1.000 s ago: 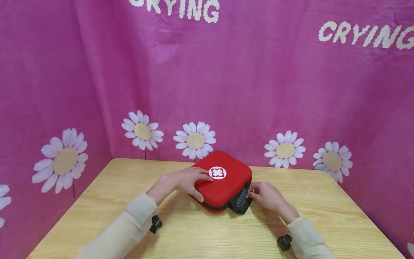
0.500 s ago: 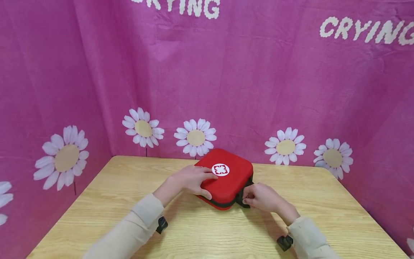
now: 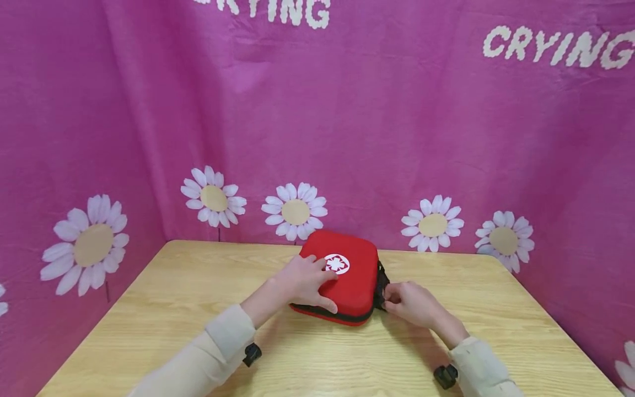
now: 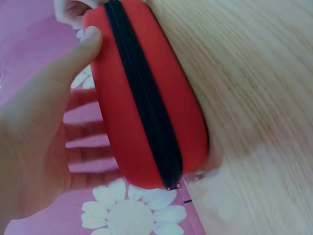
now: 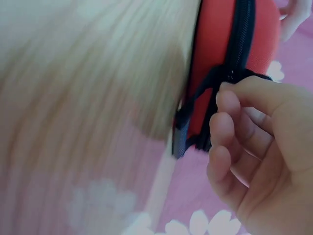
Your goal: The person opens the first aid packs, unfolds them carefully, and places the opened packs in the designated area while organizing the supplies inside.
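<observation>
A red zippered first-aid case (image 3: 354,284) with a white round emblem (image 3: 337,264) lies flat on the table near its back edge. My left hand (image 3: 305,281) rests on the lid's left side, fingers spread, its thumb near the front edge. In the left wrist view, the black zipper (image 4: 144,93) runs along the case's side, with a small zipper slider (image 4: 173,186) at one end. At the right side, beside the black carrying handle (image 5: 181,139), my right hand (image 3: 414,303) pinches at the zipper with thumb and forefinger; the pull between them is mostly hidden.
The light wooden table (image 3: 317,358) extends in front of the case and to both sides. Just behind it hangs a pink curtain (image 3: 377,138) printed with daisies and white letters. Small black wrist cameras (image 3: 252,354) sit under both forearms.
The case has turned counterclockwise, so its handle side faces more to the right. My left hand stayed on the lid; my right hand moved onto the handle side and shifted slightly right with it.
</observation>
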`<state>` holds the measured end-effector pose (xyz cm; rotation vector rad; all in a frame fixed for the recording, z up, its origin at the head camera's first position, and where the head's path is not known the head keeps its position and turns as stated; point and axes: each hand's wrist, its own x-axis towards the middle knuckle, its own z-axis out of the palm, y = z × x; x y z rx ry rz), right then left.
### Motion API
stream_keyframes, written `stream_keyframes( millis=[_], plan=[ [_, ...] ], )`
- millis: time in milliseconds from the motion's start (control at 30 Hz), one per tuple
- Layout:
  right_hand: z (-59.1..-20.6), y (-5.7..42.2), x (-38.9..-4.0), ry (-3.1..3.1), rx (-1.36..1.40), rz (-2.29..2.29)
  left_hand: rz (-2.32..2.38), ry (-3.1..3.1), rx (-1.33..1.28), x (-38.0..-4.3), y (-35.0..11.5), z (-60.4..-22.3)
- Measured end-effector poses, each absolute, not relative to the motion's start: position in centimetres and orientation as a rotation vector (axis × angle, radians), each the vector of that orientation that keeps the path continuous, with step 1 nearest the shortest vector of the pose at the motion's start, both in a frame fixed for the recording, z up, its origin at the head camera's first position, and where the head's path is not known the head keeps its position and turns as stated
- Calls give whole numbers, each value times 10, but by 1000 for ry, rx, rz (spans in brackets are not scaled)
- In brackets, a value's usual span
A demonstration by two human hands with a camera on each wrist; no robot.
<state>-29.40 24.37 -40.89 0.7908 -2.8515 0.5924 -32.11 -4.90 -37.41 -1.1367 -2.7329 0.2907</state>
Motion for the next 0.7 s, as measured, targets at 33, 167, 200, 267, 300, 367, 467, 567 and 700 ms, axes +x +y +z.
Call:
stream_keyframes(
  millis=[33,167,200,267,300,367,467,567,700],
  plan=[
    [-410,245,-295,-2849,753,582,262,-2753,-1153,-321,-50,-373],
    [-414,253,-298,-2853,638,564,69,-2825,-1286,-325,-59,-369],
    [-414,254,-299,-2857,620,561,20,-2852,-1314,-326,-61,-368],
    [-415,255,-300,-2858,601,559,-54,-2909,-1345,-327,-65,-367],
    [-414,256,-301,-2856,595,556,-77,-2932,-1350,-327,-67,-366],
    [-412,256,-302,-2851,592,556,-102,-2960,-1351,-327,-69,-366],
    [-408,257,-302,-2845,604,562,-109,-2965,-1327,-327,-70,-368],
    [-405,258,-301,-2849,646,570,-97,-2947,-1302,-326,-70,-371],
    [-403,259,-298,-2849,751,589,-77,-2915,-1280,-326,-70,-375]
  ],
)
